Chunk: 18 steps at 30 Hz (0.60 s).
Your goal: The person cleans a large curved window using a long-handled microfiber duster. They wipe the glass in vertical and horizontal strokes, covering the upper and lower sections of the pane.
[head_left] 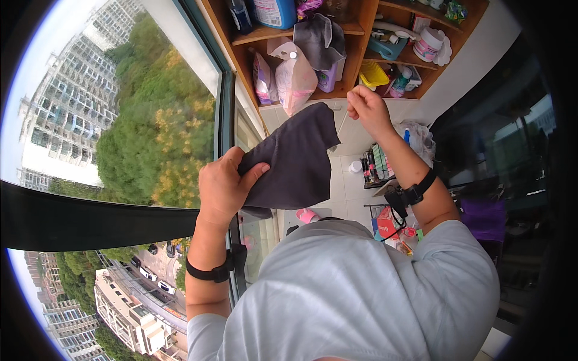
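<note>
My left hand [226, 183] grips a dark grey cloth [295, 159], its thumb pressed on the near side and the other fingers hidden behind. The cloth spreads to the right of that hand, with a loose corner pointing up towards the shelves and a fold dangling under the thumb. Raised to the right of the cloth and apart from it, my right hand [368, 109] has its fingers curled in, and nothing shows in them. Each forearm wears a black strap.
A wooden shelf unit [355, 48] ahead holds bottles, bags, a yellow tub [374, 73] and a draped grey cloth [320, 43]. A window frame [226, 108] runs close along my left. Below are a pink slipper [307, 215] and assorted items on the right.
</note>
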Each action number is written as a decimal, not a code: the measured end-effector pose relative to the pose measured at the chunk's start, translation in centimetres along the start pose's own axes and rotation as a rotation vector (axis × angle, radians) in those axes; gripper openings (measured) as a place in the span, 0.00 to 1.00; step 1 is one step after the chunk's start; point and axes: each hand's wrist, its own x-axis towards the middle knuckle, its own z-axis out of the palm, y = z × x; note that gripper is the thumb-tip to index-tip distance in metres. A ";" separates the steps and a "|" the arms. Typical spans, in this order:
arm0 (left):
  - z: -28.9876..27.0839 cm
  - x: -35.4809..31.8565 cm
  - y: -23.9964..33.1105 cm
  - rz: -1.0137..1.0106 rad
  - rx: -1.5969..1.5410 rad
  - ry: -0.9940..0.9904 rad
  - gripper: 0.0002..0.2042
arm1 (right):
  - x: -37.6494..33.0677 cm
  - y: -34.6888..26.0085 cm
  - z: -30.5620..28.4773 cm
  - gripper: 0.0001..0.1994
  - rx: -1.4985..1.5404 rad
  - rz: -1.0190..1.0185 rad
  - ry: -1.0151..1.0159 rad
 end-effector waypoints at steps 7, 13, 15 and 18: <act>0.5 1.3 -0.8 -0.063 0.036 0.017 0.24 | -7.4 10.0 9.5 0.22 0.403 0.453 -0.461; 0.3 1.3 -1.7 -0.108 0.055 0.069 0.24 | -6.4 11.5 9.6 0.30 0.092 0.404 -0.659; 0.4 0.5 -2.1 -0.113 0.061 0.078 0.24 | -6.9 11.3 10.3 0.36 0.348 0.454 -0.409; 0.9 -1.2 -2.4 -0.112 0.053 0.109 0.26 | -6.4 10.1 11.9 0.43 0.520 0.448 -0.508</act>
